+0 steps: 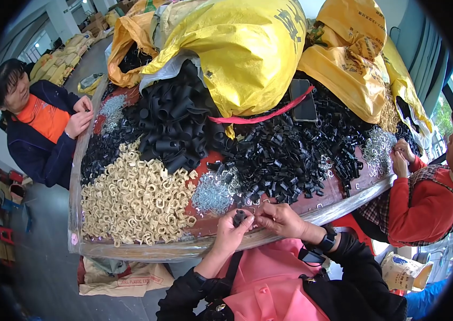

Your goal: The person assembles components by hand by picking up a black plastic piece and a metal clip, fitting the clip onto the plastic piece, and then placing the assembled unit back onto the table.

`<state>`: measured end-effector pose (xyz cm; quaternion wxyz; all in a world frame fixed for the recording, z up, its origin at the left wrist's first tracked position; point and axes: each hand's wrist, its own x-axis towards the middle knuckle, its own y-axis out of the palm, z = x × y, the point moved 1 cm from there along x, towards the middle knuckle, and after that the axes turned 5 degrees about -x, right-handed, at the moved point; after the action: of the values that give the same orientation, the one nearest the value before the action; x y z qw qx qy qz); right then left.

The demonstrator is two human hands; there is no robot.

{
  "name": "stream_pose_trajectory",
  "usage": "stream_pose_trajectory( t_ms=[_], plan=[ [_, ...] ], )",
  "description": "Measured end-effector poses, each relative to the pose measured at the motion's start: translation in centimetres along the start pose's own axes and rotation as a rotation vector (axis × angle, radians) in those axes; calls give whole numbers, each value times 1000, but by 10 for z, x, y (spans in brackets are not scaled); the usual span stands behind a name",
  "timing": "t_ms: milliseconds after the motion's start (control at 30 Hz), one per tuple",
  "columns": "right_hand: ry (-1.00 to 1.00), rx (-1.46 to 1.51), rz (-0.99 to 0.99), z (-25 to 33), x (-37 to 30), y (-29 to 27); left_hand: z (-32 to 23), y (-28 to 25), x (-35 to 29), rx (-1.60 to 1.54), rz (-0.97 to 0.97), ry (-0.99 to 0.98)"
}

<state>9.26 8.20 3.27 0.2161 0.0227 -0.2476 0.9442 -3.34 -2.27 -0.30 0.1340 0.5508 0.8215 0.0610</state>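
Observation:
My left hand [229, 233] is closed on a small black plastic part [239, 217], held upright between thumb and fingers over the table's front edge. Close beside it, my right hand [284, 220] is pinched; what its fingertips hold is too small to make out. Just beyond my hands lie a pile of small silvery metal clips [213, 193] and a wide heap of black plastic parts [277, 158]. To the left spreads a large pile of beige plastic pieces [133, 200].
Black tube-like pieces [170, 115] spill from a big yellow sack [237, 53]. A phone [303, 101] and a pink strip [264, 119] lie behind the black parts. One person [42, 125] works at the left, another [424, 198] at the right. The table has a raised rim [146, 250].

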Motion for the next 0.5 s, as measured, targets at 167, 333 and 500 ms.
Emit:
stream_pose_trajectory(
  t_ms=[167, 333, 500],
  plan=[
    [-101, -172, -58, -3, -7, 0, 3, 7, -2, -251, 10, -95],
    [-137, -180, -75, -4, -12, 0, 4, 10, -11, -318, -5, -175],
    [-42, -73, -11, 3, -17, 0, 1, 9, -11, -363, 56, -242]
  ],
)
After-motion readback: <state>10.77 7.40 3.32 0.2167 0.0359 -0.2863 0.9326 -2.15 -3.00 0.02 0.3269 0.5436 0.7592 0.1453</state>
